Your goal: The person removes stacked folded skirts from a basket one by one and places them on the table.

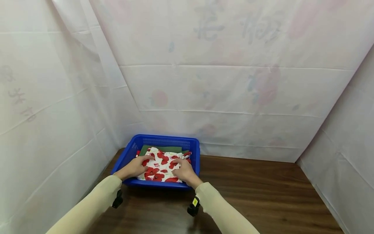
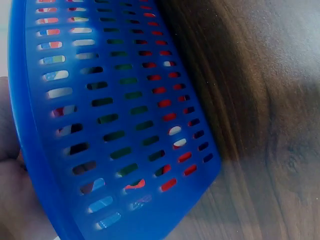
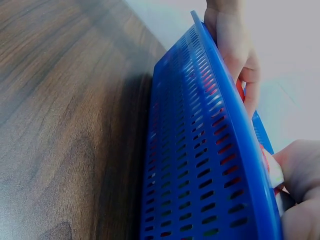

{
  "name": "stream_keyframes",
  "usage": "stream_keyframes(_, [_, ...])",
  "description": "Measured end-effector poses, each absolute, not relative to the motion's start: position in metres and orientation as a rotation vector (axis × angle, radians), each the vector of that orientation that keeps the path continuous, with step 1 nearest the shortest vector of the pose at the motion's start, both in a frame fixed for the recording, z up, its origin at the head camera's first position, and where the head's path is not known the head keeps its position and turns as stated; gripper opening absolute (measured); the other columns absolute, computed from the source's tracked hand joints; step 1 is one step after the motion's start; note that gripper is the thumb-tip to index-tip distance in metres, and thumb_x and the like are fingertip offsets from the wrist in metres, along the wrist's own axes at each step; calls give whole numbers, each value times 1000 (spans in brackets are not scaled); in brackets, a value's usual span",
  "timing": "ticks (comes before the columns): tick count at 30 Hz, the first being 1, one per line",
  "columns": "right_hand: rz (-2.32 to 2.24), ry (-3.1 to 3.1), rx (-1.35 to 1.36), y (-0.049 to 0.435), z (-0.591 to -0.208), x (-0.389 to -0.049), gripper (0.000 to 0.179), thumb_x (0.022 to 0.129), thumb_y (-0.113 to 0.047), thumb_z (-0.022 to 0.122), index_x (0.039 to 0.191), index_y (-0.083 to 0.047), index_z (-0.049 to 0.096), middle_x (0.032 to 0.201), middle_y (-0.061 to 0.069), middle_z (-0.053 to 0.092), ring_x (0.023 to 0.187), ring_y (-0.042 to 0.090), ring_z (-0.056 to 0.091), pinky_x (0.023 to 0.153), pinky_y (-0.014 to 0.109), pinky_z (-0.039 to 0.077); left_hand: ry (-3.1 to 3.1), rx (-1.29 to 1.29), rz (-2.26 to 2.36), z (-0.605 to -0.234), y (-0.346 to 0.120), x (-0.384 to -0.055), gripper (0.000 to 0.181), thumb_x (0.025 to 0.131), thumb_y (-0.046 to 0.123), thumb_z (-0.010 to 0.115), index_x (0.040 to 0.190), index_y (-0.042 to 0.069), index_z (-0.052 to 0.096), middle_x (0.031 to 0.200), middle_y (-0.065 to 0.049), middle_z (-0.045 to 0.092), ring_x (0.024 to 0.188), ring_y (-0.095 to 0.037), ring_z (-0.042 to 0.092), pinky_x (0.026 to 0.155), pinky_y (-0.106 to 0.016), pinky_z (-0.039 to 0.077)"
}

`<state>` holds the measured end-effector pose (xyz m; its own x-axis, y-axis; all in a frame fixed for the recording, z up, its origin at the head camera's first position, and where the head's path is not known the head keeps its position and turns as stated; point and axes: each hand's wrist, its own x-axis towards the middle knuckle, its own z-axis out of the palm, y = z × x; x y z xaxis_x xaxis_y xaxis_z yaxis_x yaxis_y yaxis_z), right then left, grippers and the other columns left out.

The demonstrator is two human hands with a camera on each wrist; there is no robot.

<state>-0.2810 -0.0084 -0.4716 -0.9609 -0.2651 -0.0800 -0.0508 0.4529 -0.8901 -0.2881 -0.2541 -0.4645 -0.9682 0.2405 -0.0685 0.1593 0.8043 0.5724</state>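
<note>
The floral cloth (image 1: 160, 167), white with a red flower print, lies inside the blue basket (image 1: 157, 184), its printed face upward. The left hand (image 1: 135, 166) is at the left edge of the cloth; its index finger and thumb are spread apart on the fabric—whether they pinch it cannot be told. The right hand (image 1: 184, 171) is at the right edge and pinches the fabric between fingers and thumb; its remaining fingers are hidden. A green cloth (image 1: 172, 149) shows behind the floral cloth, toward the far wall of the basket. The basket has slotted sides; red, white and green material is visible through the slots in both wrist views. It stands on a dark wood-grain table (image 1: 248, 191), near the left rear corner. Light sleeves (image 1: 93, 201) cover both forearms, with a black device (image 1: 118, 199) below each wrist. White sheets (image 1: 233, 84) enclose the table—left, rear and right.
</note>
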Motion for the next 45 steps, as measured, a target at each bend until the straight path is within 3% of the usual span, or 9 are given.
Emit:
stream_keyframes(5, [-1533,2492,-238,-7,-472,-282,51,80,2,68,129,-8,61,139,14,52,96,26,53,55,28,48,2851,291,915,-463,-250,-289,49,86,1,59,134,10,57,139,-22,51,108,-33,58,95,-55,47])
stream_keyframes(10, [-1554,2530,-187,-6,-472,-282,45,87,-16,71,131,-9,61,138,11,54,124,29,51,94,45,51,2897,275,956,-464,-253,-292,46,86,3,60,132,10,59,138,-24,51,59,-25,56,57,-37,53])
stream_keyframes(17, [-1570,2639,-236,-5,-468,-284,46,86,-23,73,130,-10,62,133,7,60,122,24,55,95,42,51,2979,287,1037,-456,-262,-289,49,87,32,71,133,18,59,139,-23,50,126,-44,47,100,-64,39])
stream_keyframes(26, [-1520,2730,-382,-1,-453,-287,55,86,-21,71,138,-14,55,139,5,55,120,19,55,90,35,52,2979,413,1226,-445,-264,-281,48,91,16,66,136,26,55,148,-15,44,136,-40,39,104,-64,35])
stream_keyframes(29, [-1529,2723,-483,4,-448,-288,57,87,-19,70,141,-16,52,135,7,59,77,18,61,66,28,50,2939,402,1278,-441,-262,-279,50,92,15,63,139,28,52,151,-15,40,139,-40,34,107,-65,30])
stream_keyframes(34, [-1517,2681,-625,15,-442,-290,58,89,-17,65,144,-20,47,80,18,63,36,16,29,43,25,34,2780,446,1359,-437,-258,-274,50,95,12,56,143,26,48,154,-16,35,142,-41,27,109,-66,24])
stream_keyframes(36, [-1509,2679,-670,19,-440,-291,58,89,-17,64,145,-21,47,80,17,63,35,13,26,44,25,34,2739,464,1364,-435,-256,-272,47,97,13,55,141,26,50,150,-17,39,139,-41,31,108,-66,27])
stream_keyframes(40, [-1519,2706,-716,27,-438,-292,57,89,-17,64,144,-23,48,127,8,63,45,12,34,52,25,39,2764,455,1350,-435,-252,-269,37,97,19,56,133,27,59,140,-14,52,126,-35,45,100,-54,41])
stream_keyframes(45, [-1550,2727,-682,42,-438,-292,56,89,-18,66,142,-25,50,140,2,55,92,12,57,75,27,48,2806,319,1342,-434,-240,-267,33,93,32,63,127,33,64,112,-8,65,97,-21,55,67,-25,45])
